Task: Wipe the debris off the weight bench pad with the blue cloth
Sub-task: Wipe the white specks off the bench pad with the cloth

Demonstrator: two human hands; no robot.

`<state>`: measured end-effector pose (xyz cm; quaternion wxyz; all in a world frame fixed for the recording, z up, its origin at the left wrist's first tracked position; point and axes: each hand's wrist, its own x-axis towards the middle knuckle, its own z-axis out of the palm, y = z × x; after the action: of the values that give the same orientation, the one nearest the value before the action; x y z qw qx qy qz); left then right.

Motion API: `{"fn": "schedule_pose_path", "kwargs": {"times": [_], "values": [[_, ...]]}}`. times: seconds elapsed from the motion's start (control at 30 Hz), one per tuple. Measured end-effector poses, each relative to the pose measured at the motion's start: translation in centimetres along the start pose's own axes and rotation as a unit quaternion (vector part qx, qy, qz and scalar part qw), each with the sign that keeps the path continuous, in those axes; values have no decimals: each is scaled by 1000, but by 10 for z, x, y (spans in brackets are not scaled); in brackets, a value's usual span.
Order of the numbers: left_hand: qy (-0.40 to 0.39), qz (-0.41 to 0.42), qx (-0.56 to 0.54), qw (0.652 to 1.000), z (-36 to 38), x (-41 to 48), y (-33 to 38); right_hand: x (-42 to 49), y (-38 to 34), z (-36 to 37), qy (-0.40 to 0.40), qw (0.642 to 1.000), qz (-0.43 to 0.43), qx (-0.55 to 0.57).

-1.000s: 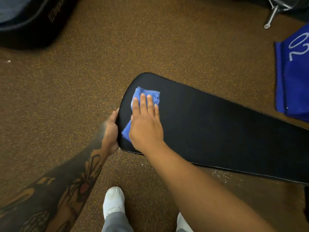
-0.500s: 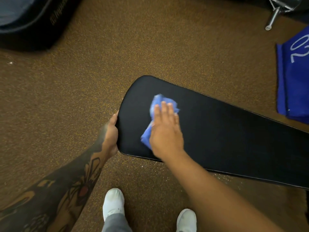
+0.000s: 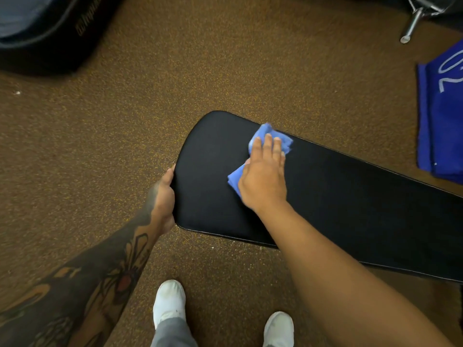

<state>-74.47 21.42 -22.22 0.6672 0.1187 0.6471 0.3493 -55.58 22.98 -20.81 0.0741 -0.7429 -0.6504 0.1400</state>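
The brown speckled floor [image 3: 225, 71] fills most of the view. Across it, from the middle out past the right edge, lies the long black bench pad [image 3: 350, 209], its rounded end toward the left. A dark bag [image 3: 50, 33] sits on the floor at the top left, and a folded blue towel with white marks [image 3: 441, 116] lies at the right edge, apart from the pad. A metal leg [image 3: 411, 26] shows at the top right. The tattooed left hand [image 3: 164, 199] clasps the rounded end of the pad, thumb on its edge, fingers hidden beneath. The right hand [image 3: 264, 179] lies flat, fingers stretched out and spread, pressing the blue cloth [image 3: 271, 135] down on the pad near its far edge; the cloth is bunched, showing beyond the fingertips and beside the thumb. Two white shoes [image 3: 169, 301] stand on the floor below the pad. Pale specks [image 3: 233, 242] dot the floor by the pad's near edge.
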Motion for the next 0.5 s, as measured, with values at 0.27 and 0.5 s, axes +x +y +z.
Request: {"fn": "schedule_pose_path", "kwargs": {"times": [0.27, 0.5], "values": [[3, -8, 2, 1000, -1, 2, -1, 26, -7, 1, 17, 1000, 9, -8], [-9, -2, -11, 1000, 0, 4, -1, 19, -3, 2, -26, 987, -156, -4]]}}
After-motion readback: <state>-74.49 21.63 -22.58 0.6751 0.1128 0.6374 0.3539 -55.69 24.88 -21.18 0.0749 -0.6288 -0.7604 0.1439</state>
